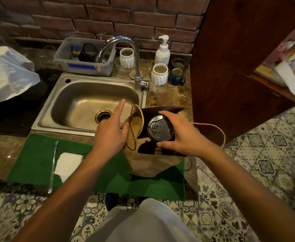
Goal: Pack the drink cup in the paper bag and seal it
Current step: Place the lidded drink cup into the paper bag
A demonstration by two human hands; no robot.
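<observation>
A brown paper bag (150, 165) with twine handles stands open on the green mat (38, 159) at the counter's front edge. The drink cup (160, 128), with a black lid, sits in the bag's mouth, its top level with the rim. My right hand (180, 135) wraps around the cup from the right. My left hand (112, 131) pinches the bag's left edge and handle between thumb and fingers, its forefinger pointing out over the sink.
A steel sink (59, 95) with a tall tap (134, 58) lies behind the bag. A wrapped straw (53, 165) and white napkin (68, 163) rest on the mat's left. Cups, a soap pump (162, 51) and a plastic tub (85, 66) line the brick wall. A wooden cabinet (230, 67) stands right.
</observation>
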